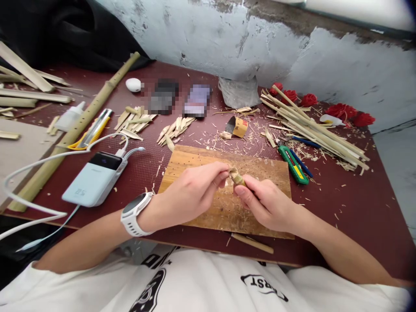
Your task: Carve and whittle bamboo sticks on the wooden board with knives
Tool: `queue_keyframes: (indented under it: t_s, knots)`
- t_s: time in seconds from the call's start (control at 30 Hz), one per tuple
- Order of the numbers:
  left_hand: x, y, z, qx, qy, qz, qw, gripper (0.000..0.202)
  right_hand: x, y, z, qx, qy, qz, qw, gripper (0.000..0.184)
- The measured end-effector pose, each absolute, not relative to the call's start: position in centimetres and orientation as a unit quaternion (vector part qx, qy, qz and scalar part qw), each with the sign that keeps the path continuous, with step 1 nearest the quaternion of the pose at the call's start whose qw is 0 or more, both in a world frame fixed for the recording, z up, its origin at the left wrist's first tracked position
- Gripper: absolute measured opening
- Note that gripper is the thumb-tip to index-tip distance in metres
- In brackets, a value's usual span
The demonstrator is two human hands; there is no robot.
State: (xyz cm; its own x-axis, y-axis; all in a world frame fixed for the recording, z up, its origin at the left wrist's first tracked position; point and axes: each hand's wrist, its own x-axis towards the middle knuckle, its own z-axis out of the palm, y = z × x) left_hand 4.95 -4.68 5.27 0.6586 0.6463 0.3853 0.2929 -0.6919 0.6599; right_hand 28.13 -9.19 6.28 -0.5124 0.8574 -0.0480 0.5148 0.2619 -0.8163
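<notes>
Over a worn wooden board (195, 162), both hands meet on a small curled bamboo piece (236, 177). My left hand (191, 193), with a white watch at the wrist, pinches its left end with fingers closed. My right hand (268, 203) grips the piece from the right, thumb on top, fingers curled. Part of the piece is hidden inside the right fingers.
A green utility knife (293, 164) and bamboo strips (312, 125) lie right of the board, with red fabric roses (349, 112) behind. A tape roll (238, 126), cut bamboo slivers (175, 129), a long bamboo pole (78, 128), a yellow knife (94, 130) and a power bank (97, 177) with white cables sit left.
</notes>
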Motion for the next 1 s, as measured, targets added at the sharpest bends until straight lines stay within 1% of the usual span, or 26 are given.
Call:
queue_keyframes:
  t_s: [0.07, 0.1, 0.17, 0.2, 0.27, 0.33, 0.4, 0.47, 0.5, 0.6, 0.67, 0.7, 0.8, 1.0]
  knots:
    - [5.3, -4.6, 4.8, 0.833, 0.287, 0.312, 0.354, 0.014, 27.7, -9.5, 6.1, -0.481, -0.76, 0.384, 0.21, 0.03]
    - [5.5, -4.6, 4.4, 0.817, 0.295, 0.313, 0.383, 0.014, 27.3, -9.8, 6.0, -0.496, -0.737, 0.402, 0.219, 0.03]
    - [5.8, -4.6, 3.7, 0.796, 0.31, 0.318, 0.412, 0.015, 26.2, -10.5, 5.7, -0.511, -0.64, 0.516, 0.25, 0.033]
    - [6.0, -4.7, 3.4, 0.796, 0.315, 0.322, 0.405, 0.015, 25.7, -10.9, 5.7, -0.505, -0.563, 0.595, 0.272, 0.035]
    - [6.2, -4.7, 2.9, 0.821, 0.306, 0.338, 0.344, 0.014, 24.8, -11.6, 5.6, -0.467, -0.413, 0.72, 0.306, 0.036]
    - [6.3, -4.7, 2.8, 0.852, 0.273, 0.358, 0.266, 0.015, 24.4, -11.9, 5.7, -0.432, -0.342, 0.769, 0.324, 0.037]
    - [6.2, -4.4, 2.9, 0.862, 0.25, 0.379, 0.225, 0.016, 24.8, -11.7, 6.0, -0.426, -0.375, 0.756, 0.326, 0.039]
    - [6.0, -3.9, 3.3, 0.858, 0.243, 0.393, 0.222, 0.016, 25.7, -11.2, 6.3, -0.447, -0.495, 0.679, 0.306, 0.04]
    - [5.8, -3.7, 3.6, 0.857, 0.243, 0.399, 0.218, 0.016, 26.1, -10.9, 6.4, -0.466, -0.574, 0.606, 0.292, 0.038]
    - [5.5, -3.2, 4.0, 0.86, 0.232, 0.424, 0.162, 0.022, 27.3, -10.3, 6.6, -0.497, -0.777, 0.306, 0.236, 0.032]
    - [5.3, -3.2, 4.1, 0.861, 0.223, 0.438, 0.126, 0.031, 27.7, -10.3, 6.5, -0.489, -0.837, 0.133, 0.207, 0.028]
    - [5.3, -3.2, 4.1, 0.863, 0.217, 0.439, 0.122, 0.035, 27.8, -10.3, 6.5, -0.482, -0.852, 0.071, 0.193, 0.026]
    - [5.3, -3.6, 4.1, 0.87, 0.207, 0.429, 0.128, 0.038, 27.8, -10.5, 6.4, -0.463, -0.872, -0.044, 0.153, 0.022]
    - [5.5, -4.5, 3.9, 0.911, 0.198, 0.354, 0.078, 0.04, 27.4, -10.6, 6.6, -0.437, -0.88, -0.151, 0.108, 0.018]
